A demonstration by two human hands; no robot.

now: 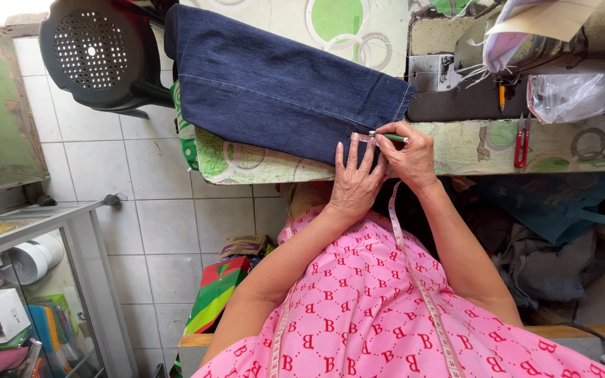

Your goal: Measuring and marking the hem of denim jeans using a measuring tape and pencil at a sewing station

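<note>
The left hand (353, 183) lies flat, fingers spread, pressing down the near corner of the dark blue denim (281, 87). Just beside it, the right hand (407, 155) pinches a green pen (388, 137) between thumb and fingers, its tip touching the denim's hem edge. The denim lies folded on the green-patterned table (470, 147), reaching away from the hands. Beyond its hem stands a sewing machine (456, 84); red snips (521, 140) lie past that, well apart from the denim. A black plastic chair (96, 52) stands behind the denim's far end.
</note>
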